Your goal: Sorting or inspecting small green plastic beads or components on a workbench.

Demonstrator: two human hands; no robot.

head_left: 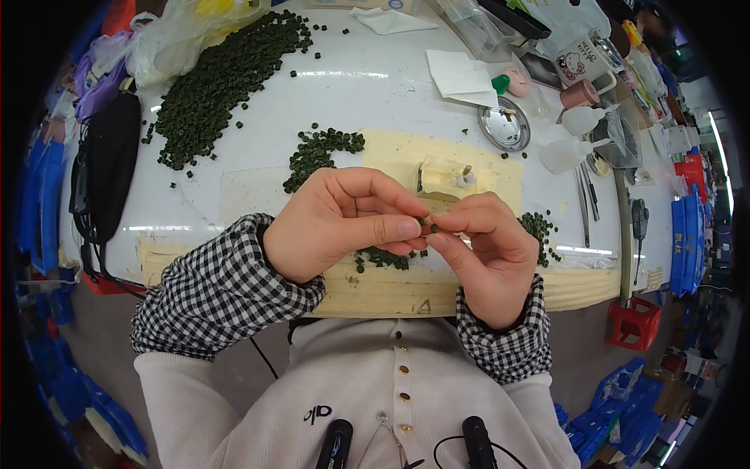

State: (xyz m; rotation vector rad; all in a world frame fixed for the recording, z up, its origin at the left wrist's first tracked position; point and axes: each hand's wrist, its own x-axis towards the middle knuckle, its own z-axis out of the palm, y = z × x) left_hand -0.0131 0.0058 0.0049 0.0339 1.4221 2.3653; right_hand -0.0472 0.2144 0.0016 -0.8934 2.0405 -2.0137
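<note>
My left hand (344, 223) is closed in a pinch, thumb against fingertips, with a small dark green piece (421, 222) at its tip. Facing it, my right hand (494, 254) pinches another small dark green piece (434, 228) between thumb and forefinger. The two sets of fingertips almost meet above the near part of the table. Partly under my hands lies a loose group of the same pieces (391, 258). Just beyond them stands a small cream-coloured block fixture (439, 178) with a peg on top, set on yellow sheeting (391, 148).
A large heap of dark green pieces (226, 78) covers the far left, a smaller one (316, 152) the middle. More pieces (537, 233) lie right of my hand. A round metal dish (504, 125), white squeeze bottles (561, 155), tweezers (583, 205) and a mug (580, 62) crowd the right.
</note>
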